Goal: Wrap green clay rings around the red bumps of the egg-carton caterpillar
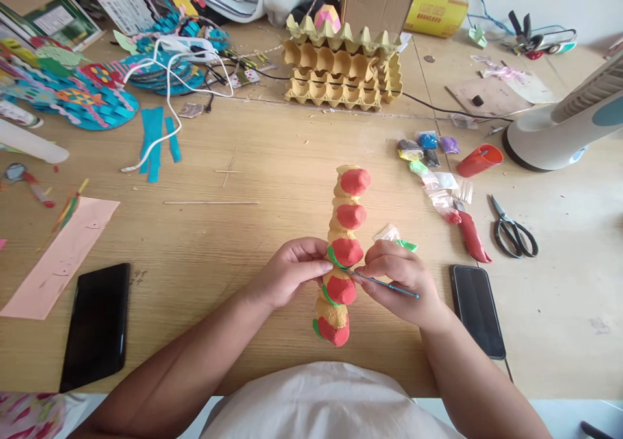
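A strip of egg carton [337,314] points away from me, its several cups covered in red, with green along the left edges of the nearer ones. My left hand [292,270] grips the strip's left side at the middle, thumb against the green edge. In my right hand [402,280] a thin blue modelling tool [392,287] is pinched, its tip touching the strip below the middle red cup. The fingers of my right hand hide part of the tool. Beyond that hand lies a small plastic wrapper with green clay [406,245].
Black scissors [516,231], a red-handled cutter [472,235], clay packets [428,142] and a red cup [480,160] lie right. Phones [97,325] [477,310] flank my arms. Stacked egg cartons [335,92] stand behind; a pink paper strip [61,257] lies left.
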Motion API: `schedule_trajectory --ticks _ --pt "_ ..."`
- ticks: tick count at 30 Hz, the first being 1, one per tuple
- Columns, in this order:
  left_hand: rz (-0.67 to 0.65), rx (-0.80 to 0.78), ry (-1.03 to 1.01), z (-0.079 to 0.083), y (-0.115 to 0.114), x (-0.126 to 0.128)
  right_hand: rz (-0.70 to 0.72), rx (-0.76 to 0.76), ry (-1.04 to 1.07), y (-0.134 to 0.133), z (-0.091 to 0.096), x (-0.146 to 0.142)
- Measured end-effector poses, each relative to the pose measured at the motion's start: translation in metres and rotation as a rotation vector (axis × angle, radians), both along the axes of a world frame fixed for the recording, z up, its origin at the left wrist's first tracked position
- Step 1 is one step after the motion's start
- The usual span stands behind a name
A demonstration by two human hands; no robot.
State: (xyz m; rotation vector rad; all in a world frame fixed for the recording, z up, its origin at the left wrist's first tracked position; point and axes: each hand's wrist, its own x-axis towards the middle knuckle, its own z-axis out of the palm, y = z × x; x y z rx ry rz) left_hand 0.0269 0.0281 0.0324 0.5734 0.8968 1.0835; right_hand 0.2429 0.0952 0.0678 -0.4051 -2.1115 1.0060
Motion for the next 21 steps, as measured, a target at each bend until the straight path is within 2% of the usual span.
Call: schedule_trajectory --ticks 14,21 --pt "-0.026 0.069 0.070 -0.0054 -0.0012 -0.0024 -0.010 0.039 -0.033 -0.0002 0.0003 0.0005" --pt "-0.019 0.079 0.097 -0.0049 -0.0012 -0.0017 0.028 0.050 -0.056 0.0009 -0.0027 0.0035"
